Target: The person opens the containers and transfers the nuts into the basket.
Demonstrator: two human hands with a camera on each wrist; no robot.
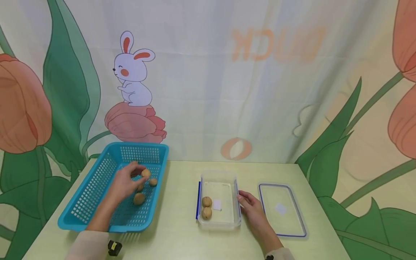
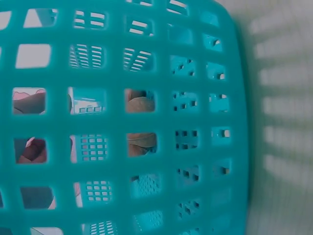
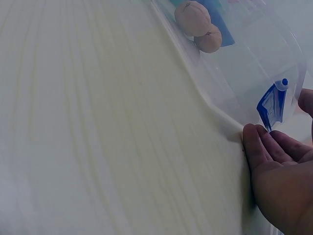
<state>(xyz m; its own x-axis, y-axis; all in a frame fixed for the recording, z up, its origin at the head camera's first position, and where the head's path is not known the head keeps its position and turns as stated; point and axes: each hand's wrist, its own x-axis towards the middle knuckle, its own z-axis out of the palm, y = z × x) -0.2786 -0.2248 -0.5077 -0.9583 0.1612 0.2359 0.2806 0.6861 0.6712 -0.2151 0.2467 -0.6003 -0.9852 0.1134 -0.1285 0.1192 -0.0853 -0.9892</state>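
Holding a walnut [image 1: 146, 173] between thumb and curled fingers of the left hand [image 1: 125, 181], just over the basket [image 1: 130, 228], with more walnuts [image 1: 139, 199] lying below. Touching the right side of the clear box [image 1: 225, 191] with the right hand [image 1: 255, 213], fingers mostly straight, near two walnuts [image 1: 206, 213] set together by its left wall. Lying flat on the table [image 1: 178, 206] to the right: a blue-edged lid [image 1: 287, 222].

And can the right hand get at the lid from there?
Probably yes: the lid lies flat on the table just beside the right hand, nothing visible between them. The hand would first leave the side of the box.
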